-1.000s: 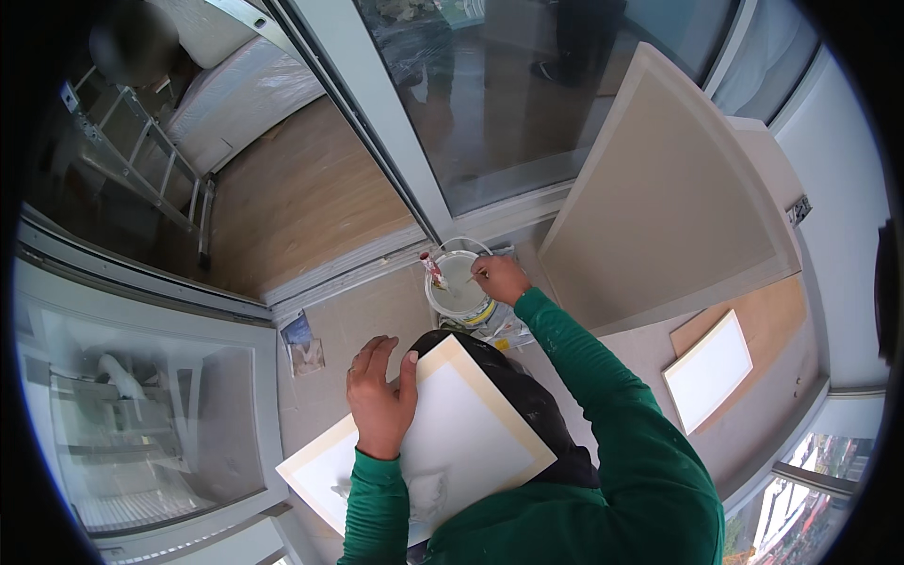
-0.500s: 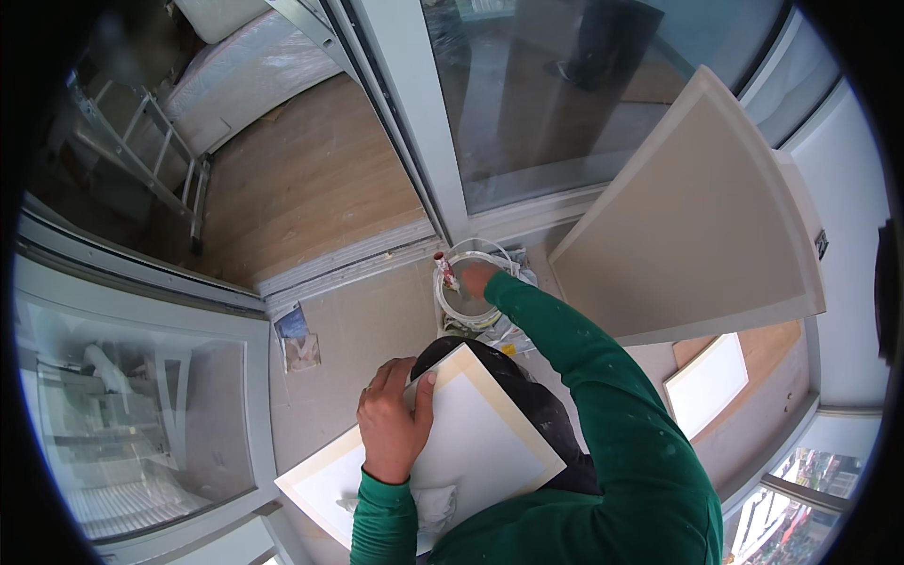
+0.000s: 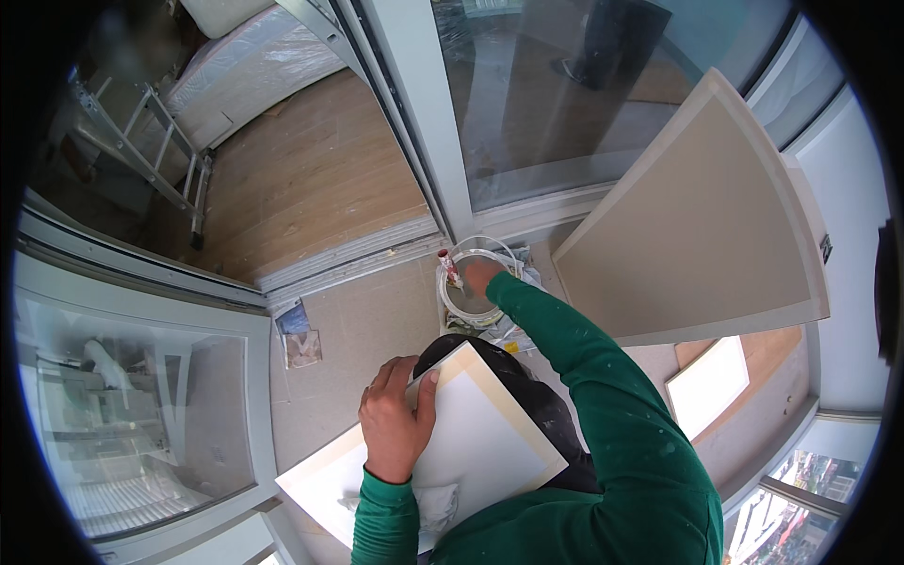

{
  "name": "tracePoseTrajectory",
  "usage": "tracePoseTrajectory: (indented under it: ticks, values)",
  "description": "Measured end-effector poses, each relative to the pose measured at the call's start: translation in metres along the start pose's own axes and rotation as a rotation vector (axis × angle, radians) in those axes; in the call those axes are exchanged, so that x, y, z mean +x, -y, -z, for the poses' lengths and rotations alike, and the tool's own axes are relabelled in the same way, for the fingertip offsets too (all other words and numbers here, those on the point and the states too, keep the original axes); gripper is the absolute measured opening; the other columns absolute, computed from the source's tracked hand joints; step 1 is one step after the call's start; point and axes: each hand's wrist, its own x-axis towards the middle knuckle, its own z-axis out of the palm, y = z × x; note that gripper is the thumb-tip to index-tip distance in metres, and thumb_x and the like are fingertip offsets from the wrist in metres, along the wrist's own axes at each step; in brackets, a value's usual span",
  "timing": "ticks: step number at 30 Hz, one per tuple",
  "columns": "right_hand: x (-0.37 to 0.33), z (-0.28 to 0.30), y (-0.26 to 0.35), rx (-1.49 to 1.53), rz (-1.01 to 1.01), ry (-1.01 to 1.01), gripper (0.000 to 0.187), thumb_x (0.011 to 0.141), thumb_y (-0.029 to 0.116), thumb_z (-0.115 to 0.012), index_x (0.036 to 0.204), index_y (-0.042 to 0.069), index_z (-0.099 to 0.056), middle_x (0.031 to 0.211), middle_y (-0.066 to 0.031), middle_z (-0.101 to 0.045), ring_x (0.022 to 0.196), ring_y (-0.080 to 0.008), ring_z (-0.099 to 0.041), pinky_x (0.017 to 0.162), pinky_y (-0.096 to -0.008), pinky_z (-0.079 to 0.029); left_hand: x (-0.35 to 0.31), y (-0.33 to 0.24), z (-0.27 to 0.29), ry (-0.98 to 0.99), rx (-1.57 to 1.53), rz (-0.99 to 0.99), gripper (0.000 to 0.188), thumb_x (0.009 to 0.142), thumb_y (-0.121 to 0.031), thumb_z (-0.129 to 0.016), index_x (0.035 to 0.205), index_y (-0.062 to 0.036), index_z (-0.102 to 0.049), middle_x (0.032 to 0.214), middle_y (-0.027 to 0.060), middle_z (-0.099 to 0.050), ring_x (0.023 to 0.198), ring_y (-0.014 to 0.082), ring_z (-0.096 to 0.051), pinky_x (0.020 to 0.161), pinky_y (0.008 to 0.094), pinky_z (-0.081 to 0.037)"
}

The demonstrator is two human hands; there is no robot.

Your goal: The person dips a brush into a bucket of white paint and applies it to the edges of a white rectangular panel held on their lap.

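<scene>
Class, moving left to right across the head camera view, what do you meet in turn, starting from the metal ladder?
Metal ladder, paper scraps, left hand, bucket, large beige panel.

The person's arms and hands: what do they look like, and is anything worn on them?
Both arms wear long dark green sleeves. The left sleeve is wrinkled toward its cuff; the right sleeve shows a few small pale specks. The left hand wears no glove. The right hand is partly hidden but looks ungloved too.

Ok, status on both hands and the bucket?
Left hand on edge of white panel. Right hand down in bucket. Red-handled tool also in bucket.
</scene>
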Motion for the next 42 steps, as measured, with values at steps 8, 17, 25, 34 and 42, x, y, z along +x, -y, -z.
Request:
tracePoseTrajectory:
  ticks: [8, 17, 25, 34, 42]
  values:
    - [0.011, -0.011, -0.005, -0.012, -0.032, 0.056, 0.036, 0.086, 0.022, -0.083, 0.118, 0.005, -0.082, 0.124, -0.0224, -0.077, 0.12, -0.0367, -0.073, 0.106, -0.0486, -0.057, 0.0, 0.001, -0.001, -0.004, -0.011, -0.011, 0.029, 0.099, -0.023, -0.075, 0.118, -0.0005, -0.074, 0.115, 0.0226, -0.076, 0.095, 0.0453, -0.075, 0.086, 0.0499, -0.059]
    - [0.023, -0.056, -0.077, -0.028, -0.068, -0.142, 0.024, 0.088, 0.017, -0.077, 0.107, 0.001, -0.08, 0.117, -0.0243, -0.077, 0.113, -0.0407, -0.074, 0.099, -0.0519, -0.059, 0.012, -0.008, -0.009, 0.013, -0.016, -0.091, 0.029, 0.101, -0.021, -0.074, 0.117, 0.003, -0.074, 0.114, 0.023, -0.076, 0.094, 0.0431, -0.077, 0.082, 0.047, -0.061]
    - [-0.052, 0.045, -0.023, 0.17, -0.023, -0.157, 0.014, 0.088, 0.01, -0.075, 0.098, 0.009, -0.084, 0.105, -0.0172, -0.08, 0.111, -0.0415, -0.074, 0.096, -0.051, -0.06, -0.001, 0.005, 0.001, -0.034, 0.026, -0.042, 0.028, 0.101, -0.021, -0.076, 0.115, 0.0029, -0.074, 0.111, 0.0221, -0.076, 0.094, 0.0428, -0.076, 0.082, 0.0472, -0.06]
    - [-0.143, 0.066, -0.051, 0.348, -0.027, -0.34, 0.015, 0.088, 0.005, -0.075, 0.099, 0.008, -0.084, 0.102, -0.018, -0.08, 0.1, -0.0405, -0.076, 0.095, -0.0489, -0.06, 0.002, 0.001, -0.006, -0.031, 0.015, -0.083, 0.028, 0.101, -0.02, -0.075, 0.115, 0.0032, -0.074, 0.11, 0.0225, -0.076, 0.093, 0.0424, -0.076, 0.081, 0.047, -0.06]
    - [-0.16, 0.08, -0.041, 0.322, -0.049, -0.35, 0.013, 0.089, 0.006, -0.074, 0.099, 0.008, -0.082, 0.099, -0.0195, -0.079, 0.098, -0.0419, -0.075, 0.094, -0.0507, -0.06, 0.0, 0.0, -0.001, -0.014, 0.015, -0.041, 0.029, 0.101, -0.022, -0.075, 0.116, 0.0029, -0.074, 0.112, 0.0228, -0.077, 0.093, 0.0419, -0.077, 0.081, 0.0464, -0.06]
